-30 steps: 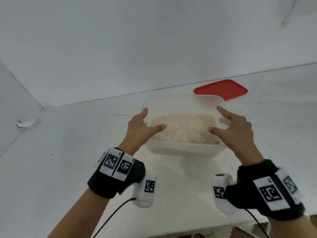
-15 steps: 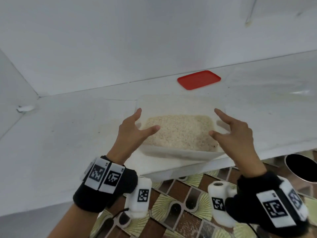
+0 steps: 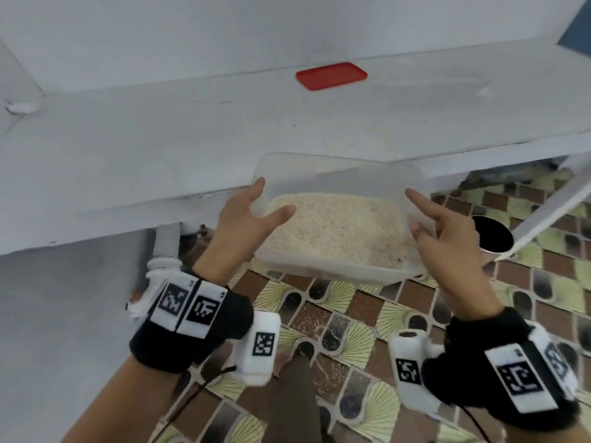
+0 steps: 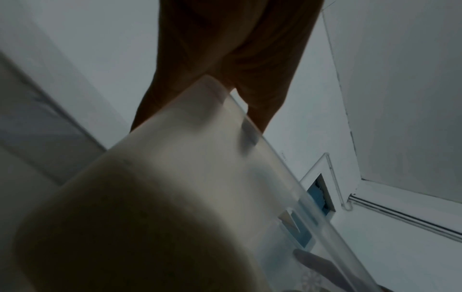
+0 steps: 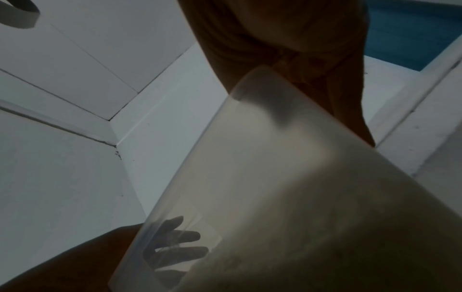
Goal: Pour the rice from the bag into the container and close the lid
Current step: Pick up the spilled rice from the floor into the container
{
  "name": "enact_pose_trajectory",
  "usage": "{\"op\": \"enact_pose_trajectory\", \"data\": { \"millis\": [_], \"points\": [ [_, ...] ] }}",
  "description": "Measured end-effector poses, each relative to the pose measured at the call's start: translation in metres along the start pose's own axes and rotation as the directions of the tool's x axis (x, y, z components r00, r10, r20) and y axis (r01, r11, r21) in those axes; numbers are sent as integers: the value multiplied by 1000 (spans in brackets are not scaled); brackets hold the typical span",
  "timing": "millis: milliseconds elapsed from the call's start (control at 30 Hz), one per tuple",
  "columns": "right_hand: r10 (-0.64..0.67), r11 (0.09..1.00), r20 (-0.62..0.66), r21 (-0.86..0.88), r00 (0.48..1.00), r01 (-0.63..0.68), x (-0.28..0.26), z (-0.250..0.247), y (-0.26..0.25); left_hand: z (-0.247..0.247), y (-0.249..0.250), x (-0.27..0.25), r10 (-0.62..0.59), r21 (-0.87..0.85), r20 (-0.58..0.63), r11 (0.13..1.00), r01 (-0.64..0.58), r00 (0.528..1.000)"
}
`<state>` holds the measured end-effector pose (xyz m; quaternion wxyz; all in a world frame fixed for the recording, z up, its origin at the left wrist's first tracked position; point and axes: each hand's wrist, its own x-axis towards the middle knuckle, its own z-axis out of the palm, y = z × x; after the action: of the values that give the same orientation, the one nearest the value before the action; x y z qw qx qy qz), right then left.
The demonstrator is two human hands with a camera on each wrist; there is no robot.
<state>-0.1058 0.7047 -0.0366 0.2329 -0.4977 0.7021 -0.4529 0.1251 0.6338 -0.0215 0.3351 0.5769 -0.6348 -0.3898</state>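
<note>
A translucent plastic container [image 3: 335, 164] with white rice [image 3: 335, 231] in it is held in the air between both hands, in front of the white table's edge and above the tiled floor. My left hand [image 3: 256, 209] grips its left end, thumb over the rim. My right hand [image 3: 431, 222] grips the right end, index finger stretched out. The red lid [image 3: 331, 75] lies flat at the back of the table, apart from the container. Both wrist views show the container's wall [image 4: 175, 197] [image 5: 300, 187] from below. No bag is in view.
The white table [image 3: 160, 148] runs across the view with a wall behind it. Below it are a patterned tile floor [image 3: 351, 314], a white pipe [image 3: 166, 247] at the left and a dark round metal vessel [image 3: 491, 233] at the right.
Both hands have lifted the rice container off the table and drawn it toward me, past the table's front edge. The red lid has stayed on the table.
</note>
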Motion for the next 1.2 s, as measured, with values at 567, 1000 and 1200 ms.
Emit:
{"op": "enact_pose_trajectory", "data": {
  "millis": [567, 1000, 1200],
  "points": [
    [233, 970, 60, 50, 971, -236, -62, 55, 93, 54, -117, -40, -185, -71, 97, 979, 193, 978],
    [181, 978, 192, -139, 965, -156, -58, 263, 326, 133, -395, -7, -256, -40, 49, 965, 258, 965],
    [155, 979, 344, -177, 926, -99, -46, 370, 451, 188, -545, 11, -353, 34, 9, 935, 353, 936]
  ]
}}
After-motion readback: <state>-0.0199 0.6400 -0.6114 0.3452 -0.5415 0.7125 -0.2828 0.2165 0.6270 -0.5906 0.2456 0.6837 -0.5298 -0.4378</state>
